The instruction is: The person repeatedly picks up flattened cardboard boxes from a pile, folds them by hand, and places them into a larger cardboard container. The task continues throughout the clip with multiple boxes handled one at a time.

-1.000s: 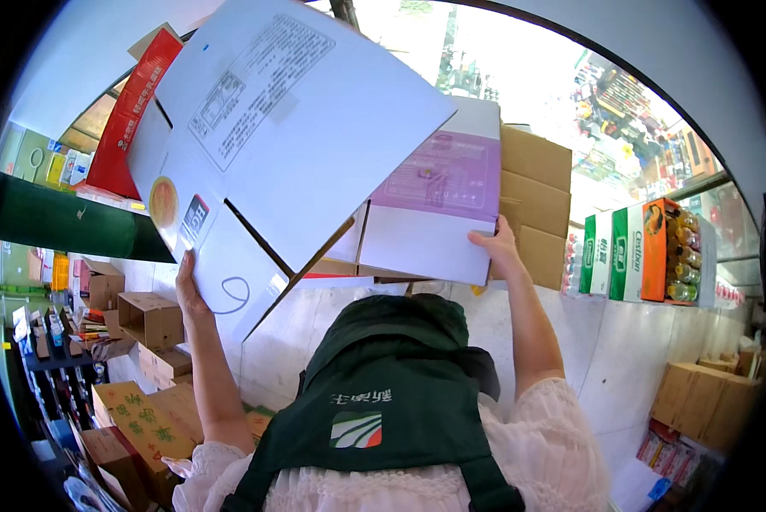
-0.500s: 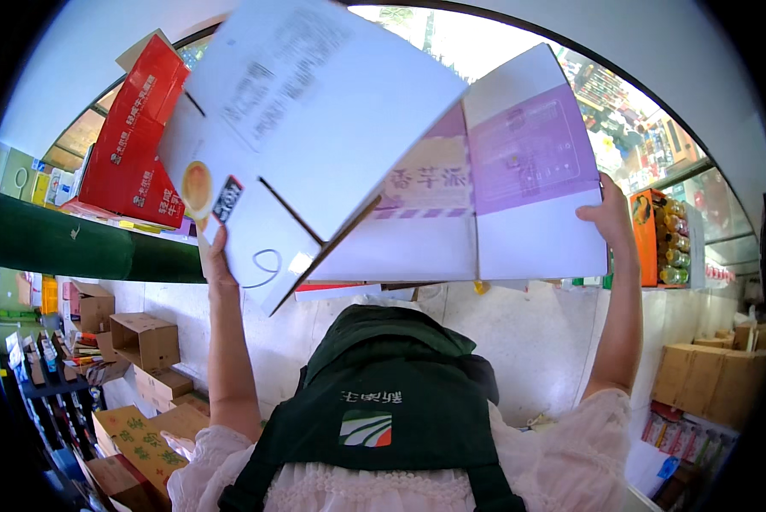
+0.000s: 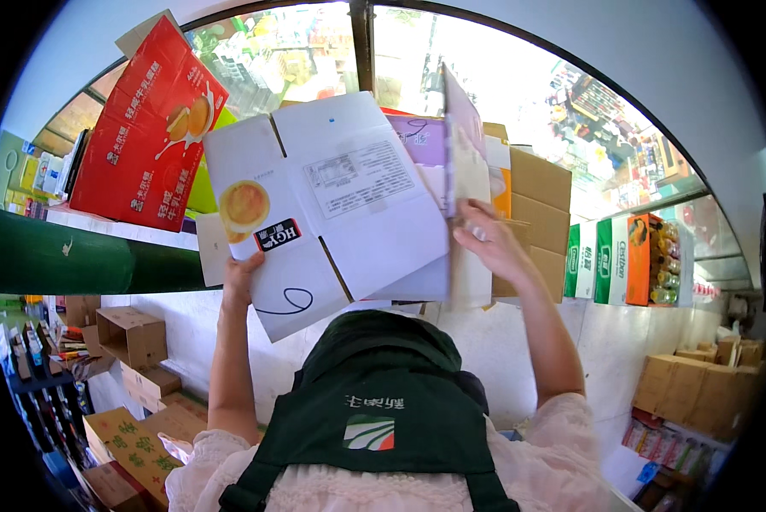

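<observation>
A flattened white carton point(image 3: 374, 235) with a round golden picture tilts across the middle of the scene, its near-left edge gripped between thumb and fingers of the person's left hand point(image 3: 241, 276). Just right, the right hand point(image 3: 492, 242) touches the upturned panel of a purple-and-white carton point(image 3: 466, 154); blur hides whether it grips. A red carton point(image 3: 148, 128) leans far left beyond a dark green bar point(image 3: 67, 249). Brown cardboard point(image 3: 543, 209) stands at right, with an orange bottle pack point(image 3: 642, 256) farther right. Nearest is the wearer's dark green apron point(image 3: 314, 427).
</observation>
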### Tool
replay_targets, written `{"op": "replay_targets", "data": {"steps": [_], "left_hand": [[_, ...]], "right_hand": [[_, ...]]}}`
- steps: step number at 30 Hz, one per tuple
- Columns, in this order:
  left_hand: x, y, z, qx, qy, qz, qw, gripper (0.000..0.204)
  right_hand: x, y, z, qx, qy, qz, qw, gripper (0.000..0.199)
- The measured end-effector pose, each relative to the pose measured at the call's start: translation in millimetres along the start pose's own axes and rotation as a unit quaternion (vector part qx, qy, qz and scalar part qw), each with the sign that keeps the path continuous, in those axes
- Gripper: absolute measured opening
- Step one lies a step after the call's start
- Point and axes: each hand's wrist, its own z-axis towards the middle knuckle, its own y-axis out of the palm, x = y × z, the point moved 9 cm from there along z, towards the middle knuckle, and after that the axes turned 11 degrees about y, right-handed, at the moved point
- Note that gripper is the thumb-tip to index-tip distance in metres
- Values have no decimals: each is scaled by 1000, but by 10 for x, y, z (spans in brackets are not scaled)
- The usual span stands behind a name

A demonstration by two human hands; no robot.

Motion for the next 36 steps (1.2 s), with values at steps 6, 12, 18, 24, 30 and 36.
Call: {"op": "replay_targets", "data": {"steps": [6,12,18,24,30,36], "left_hand": [[1330,-283,-474,81,138,174,972,39],[2601,-754,-1374,175,334,242,894,54],[2081,-262,-1135,151,256,113,948,57],[566,1601,-336,-91,24,-77,993,48],[-809,1685,19,-107,-185,36,976,50],[-912,1304,280,-80,-46,265,960,52]], "right_hand": [[360,912,375,-53,34,-73,995,55],[598,1685,477,-32,49,-238,970,62],[486,1428,229,62,-62,-218,972,50],[697,1315,-242,58,-80,50,994,44],[844,1635,-1053,-42,-168,-198,965,39],[1501,838,-1339,-175,133,92,971,41]]}}
